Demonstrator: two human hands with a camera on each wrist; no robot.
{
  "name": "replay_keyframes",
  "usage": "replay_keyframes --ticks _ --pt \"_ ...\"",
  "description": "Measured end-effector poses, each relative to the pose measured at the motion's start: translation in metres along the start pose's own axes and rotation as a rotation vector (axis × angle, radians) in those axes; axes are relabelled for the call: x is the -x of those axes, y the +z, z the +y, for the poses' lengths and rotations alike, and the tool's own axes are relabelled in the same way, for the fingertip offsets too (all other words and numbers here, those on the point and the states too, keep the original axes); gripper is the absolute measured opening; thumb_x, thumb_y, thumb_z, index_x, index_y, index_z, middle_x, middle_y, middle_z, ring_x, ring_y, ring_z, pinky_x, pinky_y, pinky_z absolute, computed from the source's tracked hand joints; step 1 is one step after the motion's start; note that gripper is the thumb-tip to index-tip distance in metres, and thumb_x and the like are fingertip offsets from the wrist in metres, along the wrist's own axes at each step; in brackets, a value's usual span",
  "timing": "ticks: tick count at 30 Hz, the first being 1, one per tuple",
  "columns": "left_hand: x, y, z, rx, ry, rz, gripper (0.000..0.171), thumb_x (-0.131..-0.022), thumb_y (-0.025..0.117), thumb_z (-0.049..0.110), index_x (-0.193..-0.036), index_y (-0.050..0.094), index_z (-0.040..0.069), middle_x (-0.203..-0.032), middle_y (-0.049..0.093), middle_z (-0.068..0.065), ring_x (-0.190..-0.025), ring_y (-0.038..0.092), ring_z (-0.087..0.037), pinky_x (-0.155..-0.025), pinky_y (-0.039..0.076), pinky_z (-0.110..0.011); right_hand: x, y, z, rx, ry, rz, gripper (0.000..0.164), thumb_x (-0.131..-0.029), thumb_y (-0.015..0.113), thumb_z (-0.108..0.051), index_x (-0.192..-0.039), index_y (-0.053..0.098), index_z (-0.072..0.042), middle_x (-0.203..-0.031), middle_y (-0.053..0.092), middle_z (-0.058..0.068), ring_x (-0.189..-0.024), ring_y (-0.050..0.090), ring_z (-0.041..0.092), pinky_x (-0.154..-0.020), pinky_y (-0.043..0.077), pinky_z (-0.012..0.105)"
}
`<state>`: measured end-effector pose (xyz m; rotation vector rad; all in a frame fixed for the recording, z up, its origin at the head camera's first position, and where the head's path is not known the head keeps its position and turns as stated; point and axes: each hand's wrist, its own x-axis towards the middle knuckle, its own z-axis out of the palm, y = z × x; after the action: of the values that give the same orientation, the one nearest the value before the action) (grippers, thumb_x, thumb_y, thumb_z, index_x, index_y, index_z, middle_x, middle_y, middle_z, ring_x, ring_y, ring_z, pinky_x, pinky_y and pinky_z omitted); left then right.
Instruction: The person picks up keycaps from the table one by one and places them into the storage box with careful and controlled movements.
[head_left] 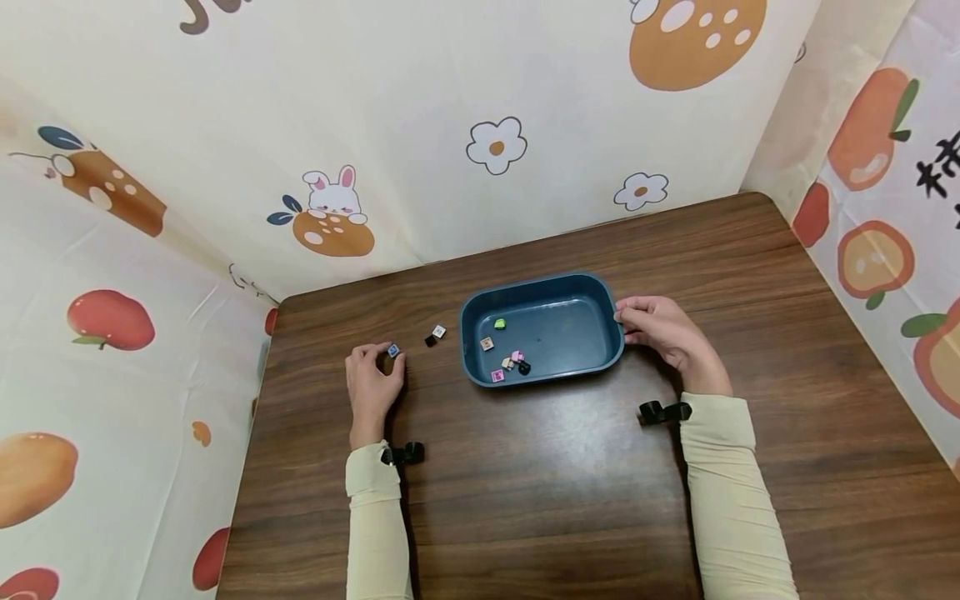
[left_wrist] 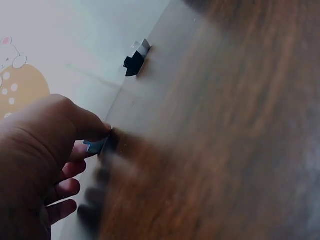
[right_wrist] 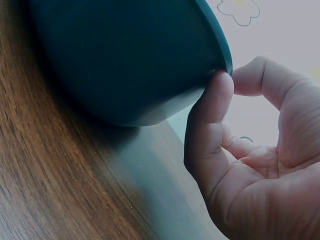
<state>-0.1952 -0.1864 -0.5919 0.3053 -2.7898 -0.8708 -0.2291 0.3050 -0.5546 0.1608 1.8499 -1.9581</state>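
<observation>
My left hand (head_left: 372, 382) is at the table's left part, thumb and index finger at a small blue block (head_left: 393, 350). In the left wrist view the blue block (left_wrist: 94, 146) sits between thumb and fingers, partly hidden by the thumb. My right hand (head_left: 667, 333) pinches the right end of a dark blue rectangular tray (head_left: 543, 379). In the right wrist view the thumb and a finger meet at the rim of the tray (right_wrist: 125, 65). Between the left hand and the tray lie a white block (head_left: 438, 332) and a black block (head_left: 430, 341).
Several small pieces lie toward the tray's left side, among them a lime green one (head_left: 500, 324), an orange-brown one (head_left: 487, 343), a pink one (head_left: 497, 376) and a black one (head_left: 524, 367). Printed cloth (head_left: 420, 192) hangs behind the wooden table (head_left: 540, 483) and at both sides.
</observation>
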Motion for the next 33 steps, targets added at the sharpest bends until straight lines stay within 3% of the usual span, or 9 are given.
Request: replay_keyframes --ticks 5,23,33 --pt "0.0025 -0.0024 0.0013 0.036 -0.020 0.010 0.036 -0.097 0.074 0.027 -0.125 0.075 0.004 -0.129 0.059 -0.018 -0.123 0.047 -0.040 -0.108 0.040 -0.058 -0.0001 0.0004 -0.0002 0.006 0.003 0.003 0.022 -0.104 0.056 -0.010 -0.119 0.058 0.005 -0.082 0.068 -0.011 -0.074 0.064 0.002 -0.070 0.058 0.021" --pt "0.0044 -0.0012 -0.0003 0.021 -0.027 0.020 0.032 -0.098 0.074 0.026 -0.120 0.076 0.003 -0.128 0.060 -0.019 -0.124 0.049 -0.041 -0.107 0.039 -0.058 -0.0011 0.0007 -0.0006 0.019 0.019 -0.004 0.031 -0.104 0.055 -0.010 -0.128 0.052 0.010 -0.083 0.067 -0.012 -0.075 0.063 0.001 -0.070 0.058 0.019" --pt "0.0055 -0.0027 0.0043 0.048 -0.025 0.034 0.030 -0.097 0.075 0.027 -0.115 0.077 0.003 -0.126 0.061 -0.017 -0.121 0.050 -0.038 -0.105 0.041 -0.054 0.0000 0.0009 -0.0011 0.015 0.013 -0.002 0.029 -0.104 0.055 -0.009 -0.126 0.054 0.009 -0.082 0.067 -0.012 -0.074 0.063 0.001 -0.070 0.058 0.020"
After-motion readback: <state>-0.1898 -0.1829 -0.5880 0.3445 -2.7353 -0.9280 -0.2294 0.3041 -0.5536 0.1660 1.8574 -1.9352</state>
